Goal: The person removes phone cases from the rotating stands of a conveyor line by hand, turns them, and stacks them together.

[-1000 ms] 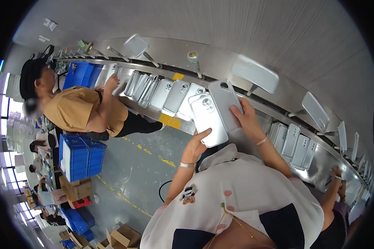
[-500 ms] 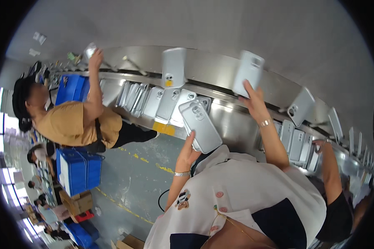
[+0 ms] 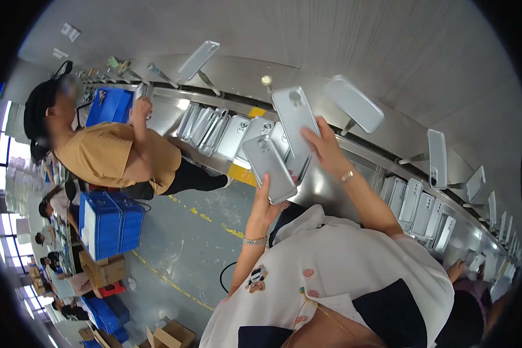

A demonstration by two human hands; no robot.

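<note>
My left hand is closed on a silver phone case with a camera cut-out, held low in front of my body. I cannot tell whether more cases lie under it. My right hand grips a second, paler phone case by its side, upright and just beyond the first, partly overlapping it in view. Behind them, several cases lie in a row on the metal ledge. Farther off, a case sits tilted on a post along the rail, right of the case in my right hand.
A bare post tip rises behind my right hand's case. More cases on posts follow to the right, above another row of cases. A co-worker in a tan shirt stands left, near blue bins.
My right hand has come left and nearer my left hand, holding a case. The cases along the rail stand at different places. The co-worker on the left has lowered an arm.
</note>
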